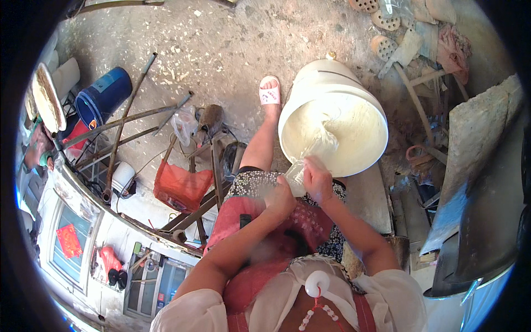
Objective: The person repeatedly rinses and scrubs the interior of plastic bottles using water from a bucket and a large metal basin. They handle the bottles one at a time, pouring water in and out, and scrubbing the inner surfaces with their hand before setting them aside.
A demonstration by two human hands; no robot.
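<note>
A large cream-white plastic bucket point(332, 83) lies tilted with its mouth towards me, beside my bare leg. Pale, powdery-looking residue coats its inner wall. From the bucket's mouth a crumpled clear plastic bag point(321, 143) stretches to my hands over my lap. My left hand point(281, 196) grips the bag's near end, a bunched clear piece point(295, 176), with the thumb on top. My right hand point(317, 180) is closed around the other side of that piece, just below the bucket's rim, and looks slightly blurred. What lies under my fingers is hidden.
Left of me stand metal pipes point(128, 110), a red bag point(182, 184) and a blue barrel point(103, 97). A person's hand point(50, 163) shows at the far left. Perforated briquettes point(386, 46) and a leaning slab point(477, 124) are on the right. Pale scraps litter the concrete floor point(249, 45).
</note>
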